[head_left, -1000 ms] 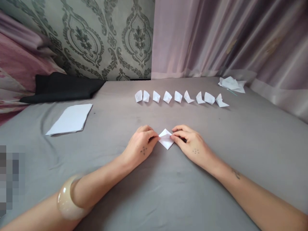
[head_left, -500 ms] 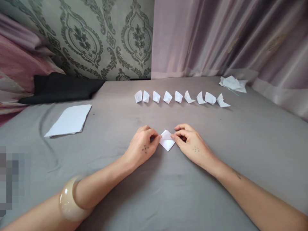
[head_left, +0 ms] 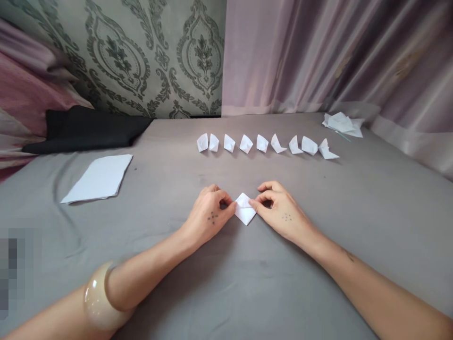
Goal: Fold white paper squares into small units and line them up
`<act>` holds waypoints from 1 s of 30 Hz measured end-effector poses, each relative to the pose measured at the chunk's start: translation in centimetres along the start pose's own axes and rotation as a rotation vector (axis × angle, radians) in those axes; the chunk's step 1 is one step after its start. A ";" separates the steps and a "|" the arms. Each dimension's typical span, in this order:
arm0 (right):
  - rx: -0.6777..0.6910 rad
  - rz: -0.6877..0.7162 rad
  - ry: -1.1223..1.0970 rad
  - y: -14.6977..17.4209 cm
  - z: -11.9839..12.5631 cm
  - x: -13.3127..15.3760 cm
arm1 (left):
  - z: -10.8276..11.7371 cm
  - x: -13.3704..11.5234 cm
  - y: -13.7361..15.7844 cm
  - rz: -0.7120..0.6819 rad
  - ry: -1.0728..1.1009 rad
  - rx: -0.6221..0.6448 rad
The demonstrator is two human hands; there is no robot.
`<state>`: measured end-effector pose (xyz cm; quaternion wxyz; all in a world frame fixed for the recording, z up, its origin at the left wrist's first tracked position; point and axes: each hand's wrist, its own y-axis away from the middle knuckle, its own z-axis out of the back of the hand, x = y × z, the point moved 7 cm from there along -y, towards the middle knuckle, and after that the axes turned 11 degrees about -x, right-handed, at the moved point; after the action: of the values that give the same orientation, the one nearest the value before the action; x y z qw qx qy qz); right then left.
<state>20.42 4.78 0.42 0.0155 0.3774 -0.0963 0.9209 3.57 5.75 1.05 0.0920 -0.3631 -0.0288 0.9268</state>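
Left hand [head_left: 207,215] and right hand [head_left: 283,211] observed with thumb and fingers pinched on opposite side corners of a small folded paper [head_left: 245,216], located between them, nearer than the row of nine paper shapes [head_left: 246,143] on the grey sheet [head_left: 255,283].

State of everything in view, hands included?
Diamond-shaped white paper: folded, held both sides
Left hand: pinching its left side
Right hand: pinching its right side
Nine small white paper pieces: folded, lined up
Rectangular white paper stack: slightly uneven
Loose white paper pile: untidy
Black fabric piece: lying unheld
Mauve curtain: hanging
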 end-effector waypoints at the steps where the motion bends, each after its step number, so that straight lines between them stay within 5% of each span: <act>1: 0.004 -0.006 0.001 -0.1 0.0 0.0 | 0.0 0.0 0.0 0.001 0.002 0.003; 24: 0.156 -0.040 -0.043 -0.8 -0.1 -0.8 | -0.3 -0.3 0.0 -0.093 -0.040 0.021; 30: 0.114 0.009 -0.043 -0.7 0.0 -0.6 | -0.5 -1.8 0.8 -0.339 -0.128 0.007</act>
<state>20.88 5.52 0.14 -0.0125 0.3971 -0.0456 0.9166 5.04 4.66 1.80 0.2462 -0.2932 -0.0920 0.9192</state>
